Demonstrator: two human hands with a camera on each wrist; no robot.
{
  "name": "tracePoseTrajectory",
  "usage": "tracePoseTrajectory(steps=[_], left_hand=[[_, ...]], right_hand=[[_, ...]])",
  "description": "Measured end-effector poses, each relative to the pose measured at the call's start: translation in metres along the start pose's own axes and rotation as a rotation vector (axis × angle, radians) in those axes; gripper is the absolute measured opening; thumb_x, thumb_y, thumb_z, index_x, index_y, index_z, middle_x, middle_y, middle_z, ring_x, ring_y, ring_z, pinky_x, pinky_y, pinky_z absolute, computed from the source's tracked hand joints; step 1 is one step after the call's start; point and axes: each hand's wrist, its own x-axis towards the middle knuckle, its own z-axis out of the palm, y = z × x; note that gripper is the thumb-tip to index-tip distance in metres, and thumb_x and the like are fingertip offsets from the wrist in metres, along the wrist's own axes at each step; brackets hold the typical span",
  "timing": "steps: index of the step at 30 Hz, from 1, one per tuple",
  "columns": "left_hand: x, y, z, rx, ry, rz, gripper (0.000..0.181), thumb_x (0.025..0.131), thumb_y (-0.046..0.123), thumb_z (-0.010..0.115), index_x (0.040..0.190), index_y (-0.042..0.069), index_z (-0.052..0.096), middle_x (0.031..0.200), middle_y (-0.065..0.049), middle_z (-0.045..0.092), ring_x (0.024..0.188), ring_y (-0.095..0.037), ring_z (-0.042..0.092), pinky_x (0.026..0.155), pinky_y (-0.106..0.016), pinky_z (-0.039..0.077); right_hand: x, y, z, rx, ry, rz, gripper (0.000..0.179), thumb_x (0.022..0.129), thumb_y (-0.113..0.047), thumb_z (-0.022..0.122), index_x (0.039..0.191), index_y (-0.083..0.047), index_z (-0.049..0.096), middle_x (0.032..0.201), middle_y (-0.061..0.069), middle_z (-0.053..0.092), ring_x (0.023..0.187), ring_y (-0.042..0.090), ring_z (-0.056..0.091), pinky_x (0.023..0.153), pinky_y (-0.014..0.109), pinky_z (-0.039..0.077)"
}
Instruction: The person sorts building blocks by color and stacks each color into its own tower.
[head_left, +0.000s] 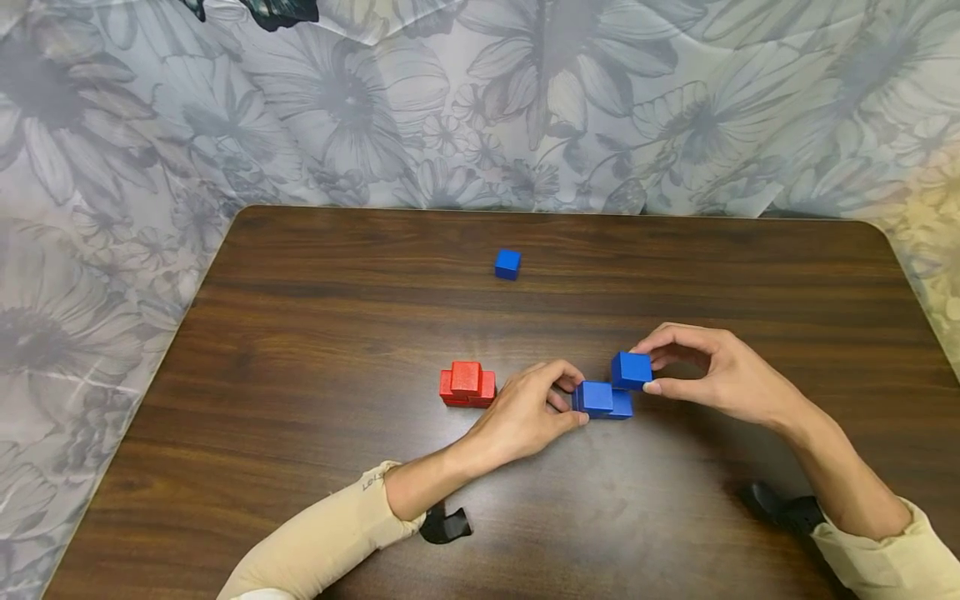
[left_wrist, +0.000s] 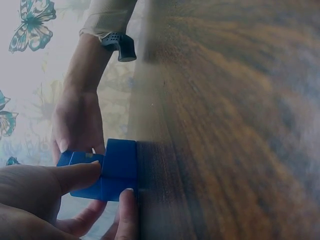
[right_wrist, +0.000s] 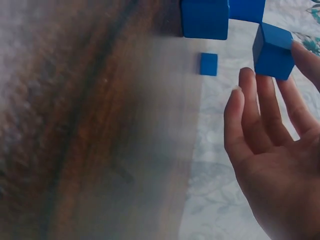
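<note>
My right hand (head_left: 723,375) pinches a blue cube (head_left: 631,372) between thumb and fingers, over the right part of a small stack of blue blocks. In the right wrist view this cube (right_wrist: 274,55) looks slightly tilted and apart from the other blocks. My left hand (head_left: 531,408) holds the stack's left side. Its thumb and fingers grip an upper blue block (head_left: 597,397). Beneath that block, a lower blue block (head_left: 622,405) sticks out to the right. The left wrist view shows the left thumb across the blue blocks (left_wrist: 120,165); fingers partly hide the stack.
Left of my left hand stands a small pile of red blocks (head_left: 467,381), one on top of others. A single blue cube (head_left: 507,265) sits near the far edge of the brown wooden table (head_left: 315,317). Behind hangs a floral cloth (head_left: 360,100).
</note>
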Motion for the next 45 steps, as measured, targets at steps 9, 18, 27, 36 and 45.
tracePoseTrajectory(steps=[9,18,27,36,45], left_hand=[[0.001,0.001,0.0,0.001,0.0,0.007,0.035,0.084,0.014,0.081,0.114,0.012,0.064,0.108,0.002,0.064,0.081,0.002,0.062,0.072,-0.015,0.051],[0.001,0.001,0.0,-0.012,-0.003,0.005,0.035,0.084,0.014,0.081,0.114,0.012,0.064,0.107,0.002,0.064,0.081,0.001,0.062,0.072,-0.015,0.051],[0.0,0.001,0.001,-0.017,-0.004,-0.004,0.035,0.084,0.013,0.081,0.115,0.012,0.064,0.107,0.002,0.063,0.081,0.001,0.062,0.072,-0.015,0.051],[0.0,0.001,0.001,-0.008,0.0,-0.009,0.035,0.084,0.014,0.081,0.115,0.012,0.064,0.107,0.003,0.063,0.081,0.001,0.062,0.073,-0.015,0.051],[0.0,0.002,0.002,0.003,0.004,-0.011,0.035,0.083,0.014,0.082,0.114,0.013,0.064,0.106,0.004,0.064,0.081,0.003,0.061,0.072,-0.015,0.05]], right_hand=[[-0.004,0.001,0.005,0.023,-0.041,0.004,0.038,0.081,-0.002,0.081,0.114,-0.017,0.068,0.111,0.0,0.065,0.099,0.017,0.066,0.084,0.027,0.055],[-0.007,0.004,0.009,-0.013,-0.049,0.003,0.039,0.08,-0.005,0.083,0.113,-0.02,0.069,0.11,-0.004,0.067,0.098,0.015,0.066,0.083,0.026,0.055],[-0.008,0.005,0.012,0.022,-0.072,-0.004,0.036,0.081,-0.007,0.082,0.112,-0.02,0.069,0.111,-0.004,0.068,0.099,0.017,0.067,0.082,0.03,0.056],[-0.008,0.006,0.014,0.063,-0.093,-0.022,0.034,0.081,-0.006,0.082,0.11,-0.018,0.068,0.11,-0.001,0.067,0.098,0.019,0.068,0.083,0.032,0.056],[-0.008,0.006,0.015,0.04,-0.101,-0.016,0.034,0.082,-0.008,0.082,0.111,-0.02,0.068,0.111,-0.003,0.068,0.101,0.017,0.067,0.085,0.03,0.055]])
